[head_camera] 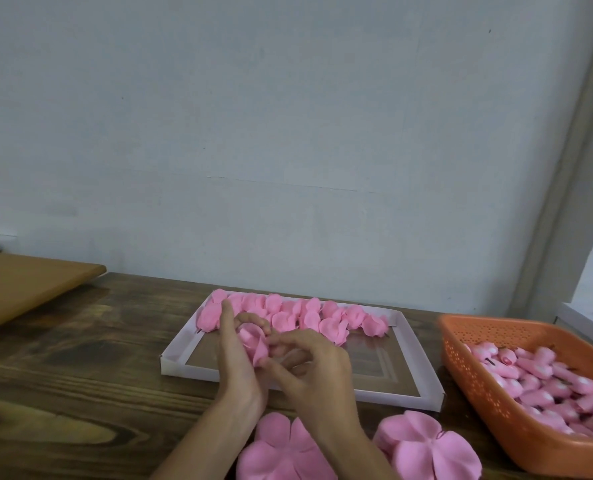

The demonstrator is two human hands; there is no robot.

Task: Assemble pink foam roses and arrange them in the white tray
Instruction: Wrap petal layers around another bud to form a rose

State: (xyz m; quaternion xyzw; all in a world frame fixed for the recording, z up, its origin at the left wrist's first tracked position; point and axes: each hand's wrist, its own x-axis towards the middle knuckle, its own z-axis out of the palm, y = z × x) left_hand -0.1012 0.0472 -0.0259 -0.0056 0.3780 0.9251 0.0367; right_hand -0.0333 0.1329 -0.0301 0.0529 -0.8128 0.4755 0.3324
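The dark wooden table fills the lower view, with a lighter wooden board at its far left.

The white tray lies in the middle. A row of finished pink foam roses fills only the strip along its far edge, two deep in places, and the rest of its floor is bare. I judge the task well short of halfway.

On the right, an orange perforated basket holds a heap of rolled pink buds, so plenty of centres are left to dress.

At the near edge are two piles of flat petal cut-outs, one by the left forearm and one to the right of it.

Both hands meet above the tray's near-left part, around a half-made rose that is held clear of the tray floor. The left hand cups it from the left, with fingers curled behind the petals and thumb upright. The right hand has its fingers bent in, pinching the flower's lower right edge. Blur hides exactly where the fingertips sit.

This rose looks to be at the petal-wrapping step and is not yet set in the row.
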